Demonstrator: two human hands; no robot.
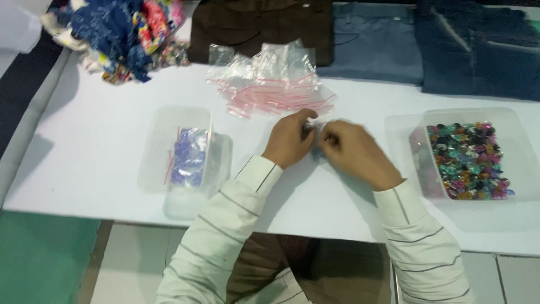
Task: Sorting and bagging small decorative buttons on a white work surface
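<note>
Both hands meet over the middle of the white table (101, 141), just in front of the heap of clear zip bags (270, 84) with red seal strips. The left hand (289, 138) and the right hand (351, 152) each have their fingers curled and pinched together on one small clear bag (316, 125), which lies between the two sets of fingertips. As far as it can be made out, the small bag's long axis runs left to right, roughly parallel to the table's near edge, one end in each hand. Most of it is hidden behind the knuckles and thumbs, so its mouth, its seal and whatever it holds cannot be told; a bluish patch shows just below the fingers, too blurred to name. Relative to the heap, a clear tub (180, 149) stands to the near left, holding blue pieces and a red-striped bag, though the pieces are too small to make out singly. To the near right of the heap sits a second clear tray (523, 152) filled with many-coloured shiny pieces, green, pink and dark. Behind the heap lie folded garments: a brown one (259, 25), a grey-blue one (374, 42) and dark denim (478, 48), all cut off by the top edge. Far left of the heap is a bundle of bright printed cloth (121, 31), also partly cut off.
</note>
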